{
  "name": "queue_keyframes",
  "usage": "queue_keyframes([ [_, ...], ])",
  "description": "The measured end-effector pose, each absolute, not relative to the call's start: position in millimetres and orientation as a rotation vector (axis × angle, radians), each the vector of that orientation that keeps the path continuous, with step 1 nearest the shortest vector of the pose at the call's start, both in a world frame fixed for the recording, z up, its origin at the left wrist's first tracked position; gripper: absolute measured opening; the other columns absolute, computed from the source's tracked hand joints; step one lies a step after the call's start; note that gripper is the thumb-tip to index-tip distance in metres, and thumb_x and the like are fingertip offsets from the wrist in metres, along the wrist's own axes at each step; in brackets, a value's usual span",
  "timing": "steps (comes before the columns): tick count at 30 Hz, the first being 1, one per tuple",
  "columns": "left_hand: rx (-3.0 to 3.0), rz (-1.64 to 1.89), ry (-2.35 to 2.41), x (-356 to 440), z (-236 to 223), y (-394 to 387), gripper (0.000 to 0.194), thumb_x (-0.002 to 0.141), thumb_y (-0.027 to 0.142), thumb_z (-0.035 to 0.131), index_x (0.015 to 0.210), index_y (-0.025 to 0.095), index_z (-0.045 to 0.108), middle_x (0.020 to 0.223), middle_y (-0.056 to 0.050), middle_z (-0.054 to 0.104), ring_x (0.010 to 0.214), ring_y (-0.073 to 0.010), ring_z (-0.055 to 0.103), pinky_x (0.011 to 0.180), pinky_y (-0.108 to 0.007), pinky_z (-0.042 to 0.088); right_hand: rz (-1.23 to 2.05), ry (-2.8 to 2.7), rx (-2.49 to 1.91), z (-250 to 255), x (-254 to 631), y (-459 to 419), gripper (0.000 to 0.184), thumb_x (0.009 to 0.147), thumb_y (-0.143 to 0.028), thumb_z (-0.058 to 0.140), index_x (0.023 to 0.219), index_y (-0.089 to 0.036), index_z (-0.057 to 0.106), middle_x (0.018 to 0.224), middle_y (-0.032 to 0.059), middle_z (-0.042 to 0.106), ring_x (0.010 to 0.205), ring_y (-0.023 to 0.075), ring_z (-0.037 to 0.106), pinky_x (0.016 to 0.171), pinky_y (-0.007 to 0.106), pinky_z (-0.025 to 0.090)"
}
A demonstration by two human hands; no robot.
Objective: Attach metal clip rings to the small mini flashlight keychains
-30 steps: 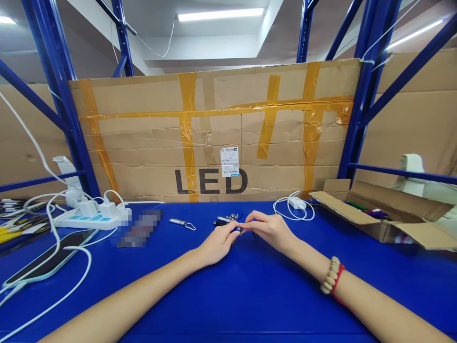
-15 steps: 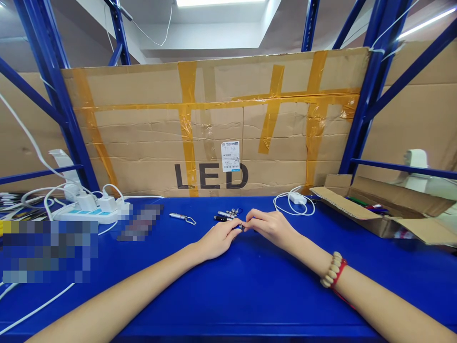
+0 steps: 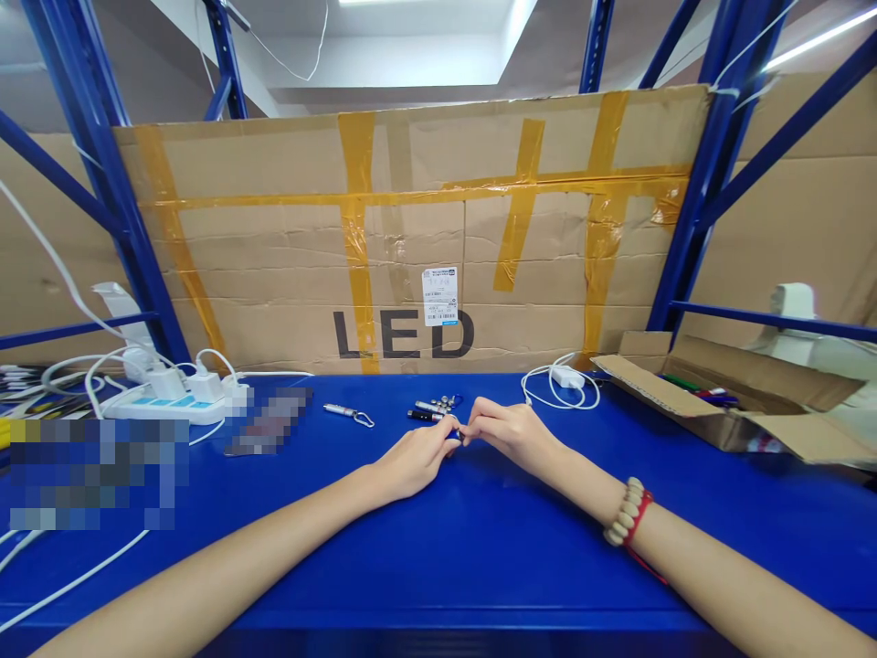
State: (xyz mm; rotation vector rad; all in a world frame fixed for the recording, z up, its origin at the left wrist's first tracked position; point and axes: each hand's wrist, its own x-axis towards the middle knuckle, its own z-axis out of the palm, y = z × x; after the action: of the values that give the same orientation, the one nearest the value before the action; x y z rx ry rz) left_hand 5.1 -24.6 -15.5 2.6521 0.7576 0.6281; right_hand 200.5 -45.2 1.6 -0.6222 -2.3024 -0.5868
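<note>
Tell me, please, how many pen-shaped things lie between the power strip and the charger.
3: a silver one with a loop, left of the left hand; another silver one and a black one just beyond it. That hand may hide more.

A slim black tube with a silvery section toward its right end lies flat, roughly sideways. To the front right of the black tube, a tiny dark piece is in the grip of the left hand and right hand, mostly covered by fingers, its exact shape too small to tell. Just behind the black tube, a silver tube lies nearly parallel; to its back right sit several small, shiny, roundish metal bits, loosely clustered. Well to the left of the black tube, a silver cylinder lies flat, its metal clip loop pointing rightward.
</note>
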Motion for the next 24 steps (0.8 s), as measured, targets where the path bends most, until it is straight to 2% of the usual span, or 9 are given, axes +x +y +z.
queue_keyframes([
  [10, 2.726, 0.696, 0.801, 5.8, -14.3, -25.8, 0.014, 0.093, 0.021, 0.029, 0.097, 0.018, 0.041, 0.089, -0.003, 0.055, 0.078, -0.0182, 0.054, 0.066, -0.025, 0.038, -0.435, -2.275, -0.658, 1.0, 202.3, -42.2, 0.025, 0.088, -0.025, 0.043, 0.074, -0.015, 0.061, 0.076, 0.0019, 0.054, 0.054, 0.0028, 0.048, 0.047, 0.015, 0.032],
  [15, 2.791, 0.769, 0.829, 6.5, -16.4, -22.5, 0.015, 0.093, 0.021, 0.028, 0.093, 0.017, 0.043, 0.086, -0.003, 0.055, 0.074, -0.0172, 0.053, 0.063, -0.024, 0.038, -0.371, -2.237, -0.7, 2.0, 201.2, -39.2, 0.019, 0.084, -0.027, 0.051, 0.073, -0.015, 0.061, 0.076, 0.002, 0.056, 0.057, 0.0039, 0.05, 0.049, 0.015, 0.033],
  [24, 2.782, 0.788, 0.835, 8.5, -11.9, -24.6, 0.016, 0.092, 0.02, 0.029, 0.095, 0.017, 0.045, 0.086, -0.003, 0.055, 0.075, -0.0161, 0.052, 0.066, -0.024, 0.039, -0.294, -2.183, -0.733, 0.2, 201.8, -38.0, 0.021, 0.081, -0.033, 0.053, 0.075, -0.016, 0.063, 0.078, 0.0031, 0.057, 0.061, 0.0059, 0.052, 0.051, 0.016, 0.036],
])
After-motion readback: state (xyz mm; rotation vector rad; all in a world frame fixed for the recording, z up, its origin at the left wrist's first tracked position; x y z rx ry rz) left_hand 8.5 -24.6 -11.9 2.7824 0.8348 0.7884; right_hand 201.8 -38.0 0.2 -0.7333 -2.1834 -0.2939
